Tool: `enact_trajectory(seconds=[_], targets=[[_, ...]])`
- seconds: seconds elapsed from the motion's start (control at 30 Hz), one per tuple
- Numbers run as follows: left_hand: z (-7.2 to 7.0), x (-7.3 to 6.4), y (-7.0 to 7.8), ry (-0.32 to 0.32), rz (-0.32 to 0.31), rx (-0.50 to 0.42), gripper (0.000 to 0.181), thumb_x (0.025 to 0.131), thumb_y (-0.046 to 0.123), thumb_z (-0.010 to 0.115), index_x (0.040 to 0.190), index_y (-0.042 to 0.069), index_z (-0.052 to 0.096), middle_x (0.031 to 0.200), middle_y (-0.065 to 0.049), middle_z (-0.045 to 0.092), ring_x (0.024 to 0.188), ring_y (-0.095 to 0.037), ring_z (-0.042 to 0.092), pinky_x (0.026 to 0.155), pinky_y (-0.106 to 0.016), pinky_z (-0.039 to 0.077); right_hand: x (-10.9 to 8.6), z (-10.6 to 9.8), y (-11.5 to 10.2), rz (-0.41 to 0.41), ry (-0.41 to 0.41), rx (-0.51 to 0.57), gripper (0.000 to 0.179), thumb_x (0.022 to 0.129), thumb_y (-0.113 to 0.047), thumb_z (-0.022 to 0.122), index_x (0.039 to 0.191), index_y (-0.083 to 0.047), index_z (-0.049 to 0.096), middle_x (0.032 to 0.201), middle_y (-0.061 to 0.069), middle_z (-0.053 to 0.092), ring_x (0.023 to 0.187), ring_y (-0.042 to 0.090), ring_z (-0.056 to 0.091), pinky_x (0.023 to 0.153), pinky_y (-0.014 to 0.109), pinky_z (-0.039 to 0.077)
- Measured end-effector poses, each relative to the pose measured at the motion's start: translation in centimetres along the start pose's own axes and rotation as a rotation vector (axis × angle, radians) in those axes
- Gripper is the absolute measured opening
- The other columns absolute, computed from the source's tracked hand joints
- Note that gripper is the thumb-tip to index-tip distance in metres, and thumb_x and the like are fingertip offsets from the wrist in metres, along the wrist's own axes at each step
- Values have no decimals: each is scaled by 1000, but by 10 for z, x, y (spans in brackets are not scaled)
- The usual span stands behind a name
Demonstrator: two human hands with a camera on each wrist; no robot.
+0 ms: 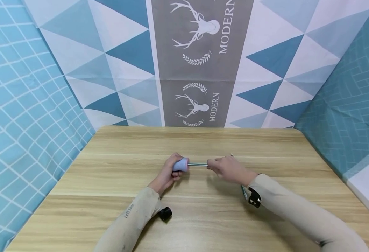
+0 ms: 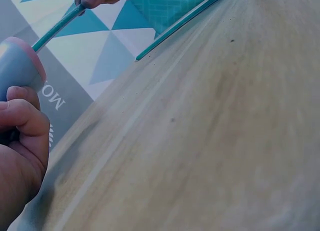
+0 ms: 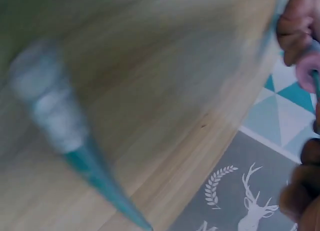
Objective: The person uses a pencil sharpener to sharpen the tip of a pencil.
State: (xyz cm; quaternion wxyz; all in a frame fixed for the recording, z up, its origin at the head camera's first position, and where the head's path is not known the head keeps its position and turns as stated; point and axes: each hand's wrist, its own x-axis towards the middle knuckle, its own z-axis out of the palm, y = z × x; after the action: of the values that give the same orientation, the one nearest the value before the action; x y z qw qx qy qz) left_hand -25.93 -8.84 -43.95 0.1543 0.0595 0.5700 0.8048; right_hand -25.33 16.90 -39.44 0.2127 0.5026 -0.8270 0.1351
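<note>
A lavender cup-shaped pencil sharpener (image 1: pixel 180 164) with a pink rim is gripped in my left hand (image 1: pixel 165 175), fingers wrapped round its body. Out of its pink end runs a teal pencil (image 1: pixel 198 164), one end inside the sharpener. My right hand (image 1: pixel 229 169) pinches that pencil near its other end, which the fingers hide. The left wrist view shows the sharpener (image 2: pixel 20 66) tilted, the pencil (image 2: pixel 57 28) sloping up to the right fingertips. A second teal pencil (image 1: pixel 243 191) lies on the table beneath my right hand; its metal ferrule (image 3: pixel 50 106) looms blurred in the right wrist view.
The wood-grain table (image 1: pixel 108 210) reaches back to a patterned cloth wall (image 1: pixel 200 70). Blue cloth (image 1: pixel 20 87) hangs on the left, teal cloth (image 1: pixel 345 87) on the right. A white surface (image 1: pixel 368 192) borders the table's right edge.
</note>
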Motion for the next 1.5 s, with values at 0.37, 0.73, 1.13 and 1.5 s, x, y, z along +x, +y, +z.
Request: enact_trajectory(seconds=[0.37,0.73,1.13,1.5], targets=[[0,-1,3,-9,-16,33,9,95,25,46,90,18,50,81,-7,50,49,-7,38,39,-17,28,28,-31,13,911,-559,1100,23,99,-20,59,82,-6,52,53,-3,27,43,9,20,40,24,17],[5,-1,0,-29,7,55,8,95,25,48,91,19,51,80,-8,53,51,-8,38,40,-18,30,32,-29,41,1064,-789,1353,15,103,-17,49,99,-4,53,54,-5,28,39,2,25,38,18,17],[3,-1,0,-14,21,44,6,94,24,51,92,18,54,77,-7,52,50,-8,40,40,-18,31,24,-38,28,812,-622,944,33,99,-27,61,106,5,62,57,2,47,46,11,33,45,25,30],[1,1,1,-9,21,25,8,95,26,50,90,21,54,82,-8,53,52,-8,40,42,-19,30,15,-38,2,219,-164,96,21,96,-24,66,110,-8,65,73,-6,58,57,5,49,52,26,44]])
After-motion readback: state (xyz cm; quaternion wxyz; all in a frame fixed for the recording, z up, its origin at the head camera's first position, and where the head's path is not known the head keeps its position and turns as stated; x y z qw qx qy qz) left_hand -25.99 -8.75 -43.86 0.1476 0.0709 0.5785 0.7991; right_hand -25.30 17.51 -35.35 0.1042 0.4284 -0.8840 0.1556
